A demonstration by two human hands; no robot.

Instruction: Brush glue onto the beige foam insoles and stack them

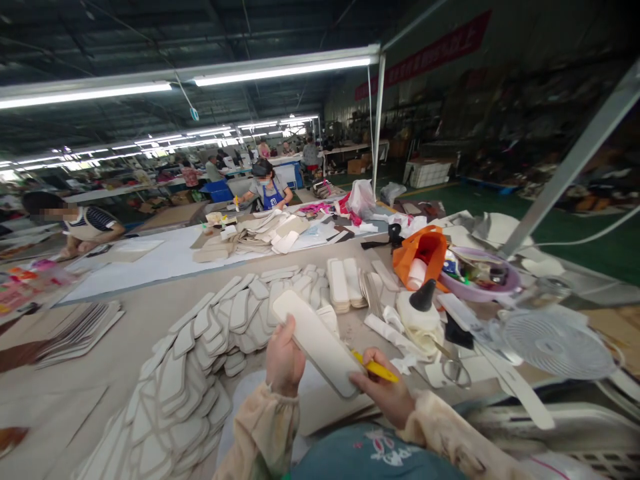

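Observation:
My left hand (283,359) is closed around the left edge of a long cream insole-shaped piece (316,341), held tilted above the table. My right hand (384,393) grips the piece's near end and also holds a yellow tool (376,367), a pen or small brush, between its fingers. A long fanned-out row of similar cream pieces (210,347) lies on the table just left of my hands and curves toward the near edge.
Stacked cream pieces (345,283), a glue bottle with a black cap (423,308), scissors (454,365), an orange bag (425,250), a purple basin (480,273) and a small white fan (557,343) crowd the right side. Other people work at tables further back.

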